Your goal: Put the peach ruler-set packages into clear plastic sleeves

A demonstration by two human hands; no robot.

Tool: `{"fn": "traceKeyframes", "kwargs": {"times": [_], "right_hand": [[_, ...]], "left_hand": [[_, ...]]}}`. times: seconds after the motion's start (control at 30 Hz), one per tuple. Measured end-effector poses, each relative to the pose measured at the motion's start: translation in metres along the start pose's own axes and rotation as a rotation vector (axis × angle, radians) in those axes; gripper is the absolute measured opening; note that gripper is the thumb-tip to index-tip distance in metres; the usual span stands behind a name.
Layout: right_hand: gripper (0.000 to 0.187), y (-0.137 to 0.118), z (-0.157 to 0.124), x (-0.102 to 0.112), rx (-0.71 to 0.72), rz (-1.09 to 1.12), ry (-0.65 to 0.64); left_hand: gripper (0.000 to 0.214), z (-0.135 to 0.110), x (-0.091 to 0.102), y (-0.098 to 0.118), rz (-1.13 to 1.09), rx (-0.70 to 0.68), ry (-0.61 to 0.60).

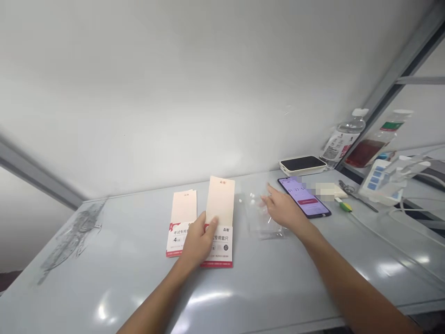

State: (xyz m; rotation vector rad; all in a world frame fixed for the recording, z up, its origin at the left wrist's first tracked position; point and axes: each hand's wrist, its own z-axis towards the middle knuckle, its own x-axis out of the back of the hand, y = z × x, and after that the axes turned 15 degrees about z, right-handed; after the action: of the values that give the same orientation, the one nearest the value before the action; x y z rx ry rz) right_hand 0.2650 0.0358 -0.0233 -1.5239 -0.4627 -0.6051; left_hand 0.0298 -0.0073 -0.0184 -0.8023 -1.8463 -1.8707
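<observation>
My left hand (200, 241) is closed on a tall packet (221, 199), its thumb lying across the front. This packet has a pale pink upper part and a white printed lower part with a red bottom edge. Just left of it, a similar packet (183, 208) lies on the table, partly covered by my left hand. At the right, my right hand (283, 208) is over a clear plastic bag (259, 225), fingertips bent together at its upper part. The grip there is hard to make out because the film is see-through. Small white bits (252, 195) lie near the bag.
Right of my right hand lies a phone with a lit timer screen (304, 197); behind it is a dark-screened phone (303, 163). Farther right are a water bottle (342, 139), scissors (359, 197), a power strip (382, 181) and a cable (375, 234). A white wall (174, 116) rises behind the grey table (139, 241).
</observation>
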Motion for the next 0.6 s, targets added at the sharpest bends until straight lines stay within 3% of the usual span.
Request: {"fn": "traceKeyframes", "kwargs": {"times": [0.1, 0.23, 0.47, 0.6], "right_hand": [[0.058, 0.007, 0.002, -0.001, 0.011, -0.186, -0.007], [0.043, 0.013, 0.005, -0.003, 0.124, -0.268, 0.093], [0.037, -0.012, -0.011, -0.006, 0.325, 0.222, 0.119], [0.037, -0.032, -0.031, -0.015, 0.472, 0.434, 0.074]], "left_hand": [[0.033, 0.0, 0.0, -0.001, -0.004, 0.004, -0.008], [0.031, 0.001, -0.001, -0.002, 0.01, -0.021, -0.031], [0.031, -0.006, -0.002, 0.006, -0.074, -0.096, -0.118], [0.031, -0.007, -0.004, 0.005, -0.061, -0.047, -0.05]]}}
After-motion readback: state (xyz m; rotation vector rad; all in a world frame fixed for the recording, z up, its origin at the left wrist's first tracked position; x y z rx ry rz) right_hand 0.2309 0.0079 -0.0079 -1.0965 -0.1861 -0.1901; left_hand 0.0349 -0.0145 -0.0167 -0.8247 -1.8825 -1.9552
